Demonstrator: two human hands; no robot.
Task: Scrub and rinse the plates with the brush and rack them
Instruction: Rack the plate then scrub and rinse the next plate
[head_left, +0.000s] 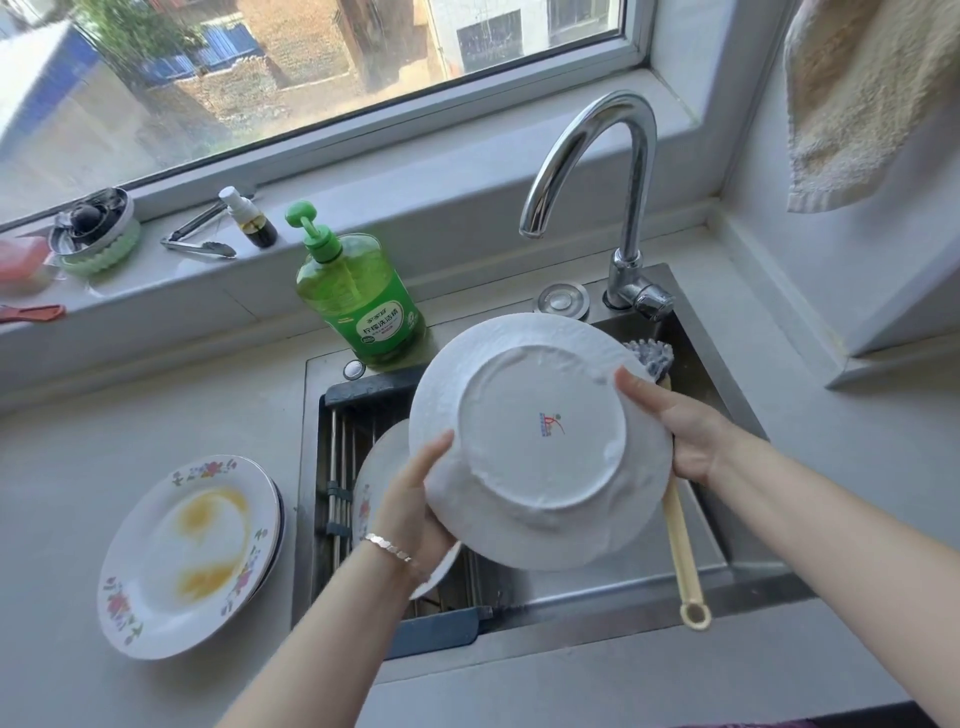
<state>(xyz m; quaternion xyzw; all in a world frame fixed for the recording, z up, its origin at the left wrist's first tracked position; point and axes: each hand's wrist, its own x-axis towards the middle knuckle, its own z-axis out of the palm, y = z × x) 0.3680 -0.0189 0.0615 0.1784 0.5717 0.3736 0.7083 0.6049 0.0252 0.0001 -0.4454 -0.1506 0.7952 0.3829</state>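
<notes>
the left hand (415, 499) grips the wet plate (540, 441) by its lower rim over the sink (623, 603). the right hand (685, 431) pinches the right rim; whether it also holds the brush (652, 358) behind is unclear. 1 other plate (371, 483) lies in the rack (337, 467). the stained stack (192, 556) on the counter is not yet washed.

I looked at a wide window (311, 78) above the sink, its pale frame sitting on a deep white sill (415, 208). Daylight came through the glass, and outside stood brick walls and patches of blue. A light grey countertop (78, 467) wrapped round a steel sink (597, 597), with a chrome gooseneck tap (638, 197) at the back. The right-hand wall (805, 234) was plain white, and a beige towel (862, 104) hung against it.
</notes>
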